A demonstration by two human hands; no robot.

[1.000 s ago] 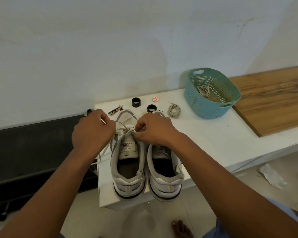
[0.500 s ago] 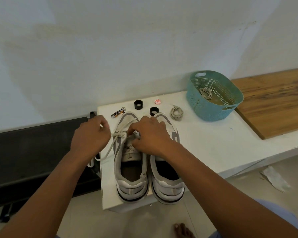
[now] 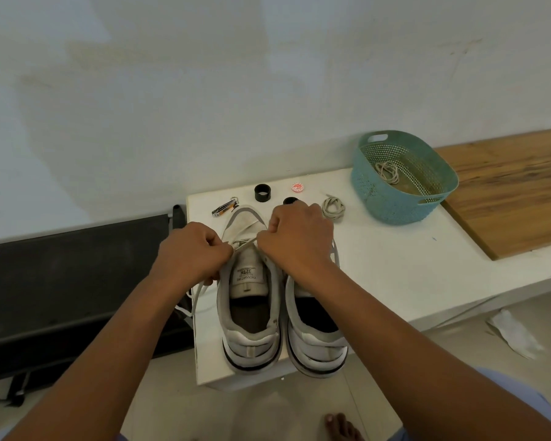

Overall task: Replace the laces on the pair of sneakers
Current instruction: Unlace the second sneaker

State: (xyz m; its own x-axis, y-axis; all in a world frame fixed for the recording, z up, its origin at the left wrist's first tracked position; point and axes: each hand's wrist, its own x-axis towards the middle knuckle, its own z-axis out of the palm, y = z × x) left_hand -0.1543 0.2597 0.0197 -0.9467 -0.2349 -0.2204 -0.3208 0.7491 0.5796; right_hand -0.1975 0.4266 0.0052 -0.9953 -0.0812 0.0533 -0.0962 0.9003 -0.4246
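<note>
Both hands (image 3: 245,249) drawn closer together, pinching left sneaker's lace (image 3: 247,245), teal basket (image 3: 392,205) holding coiled lace (image 3: 388,171)

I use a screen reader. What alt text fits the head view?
Two hands, the left hand and right hand, each pinch the lace over the left sneaker of a pair on a white table. A coiled lace and teal basket sit behind.

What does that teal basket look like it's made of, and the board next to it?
The teal basket looks like molded matte plastic: its walls carry a regular grid of small holes and a cut-out handle. The board looks like wood or a wood-look laminate, with brown streaked grain and a smooth face.
</note>
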